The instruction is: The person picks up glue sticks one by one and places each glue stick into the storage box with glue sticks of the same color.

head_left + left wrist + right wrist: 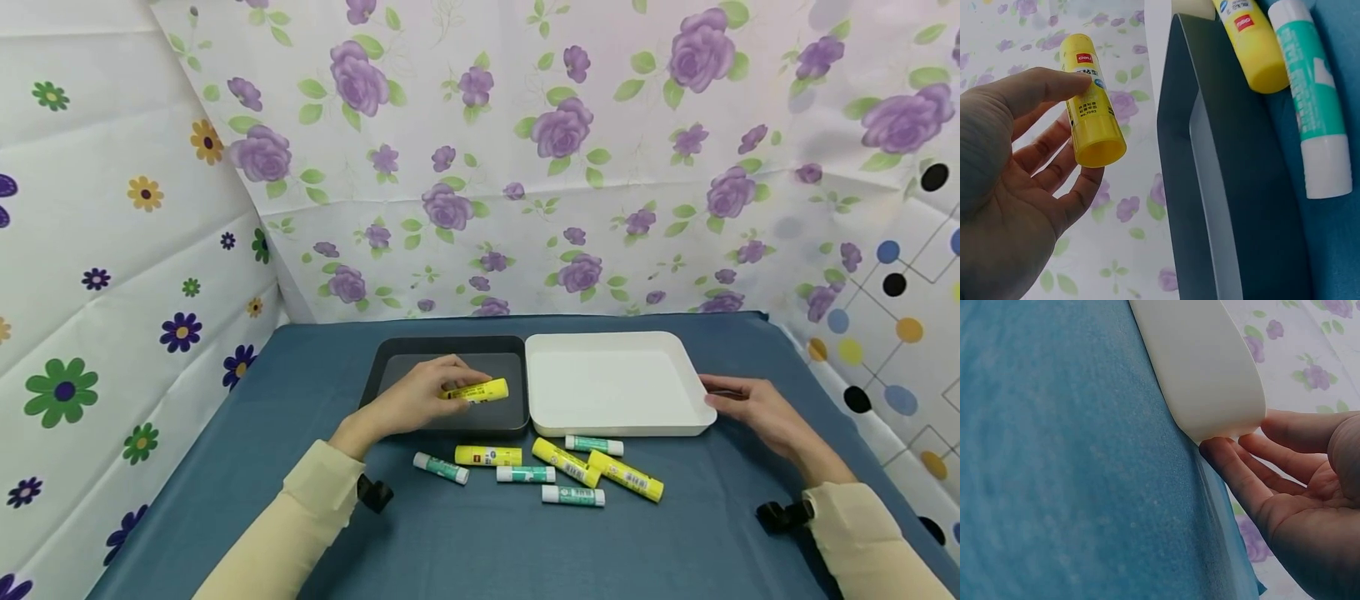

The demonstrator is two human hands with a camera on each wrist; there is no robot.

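My left hand (420, 398) holds a yellow glue stick (487, 391) over the dark grey tray (367, 375). In the left wrist view, the thumb presses one side of this glue stick (1088, 103) and the fingers lie behind it. At the right end of the white tray (611, 383), my right hand (765, 417) pinches the edge. The right wrist view has the thumb at the rim of the white tray (1210, 369) and fingertips at its lower edge. Before the trays lie loose yellow glue sticks, one (487, 456) nearest the dark tray.
Green-and-white glue sticks (441, 468) lie among the yellow ones on the blue cloth (465, 550). One yellow stick (626, 476) lies at the right of the group. The trays stand side by side. A flowered sheet (480, 167) hangs behind the table.
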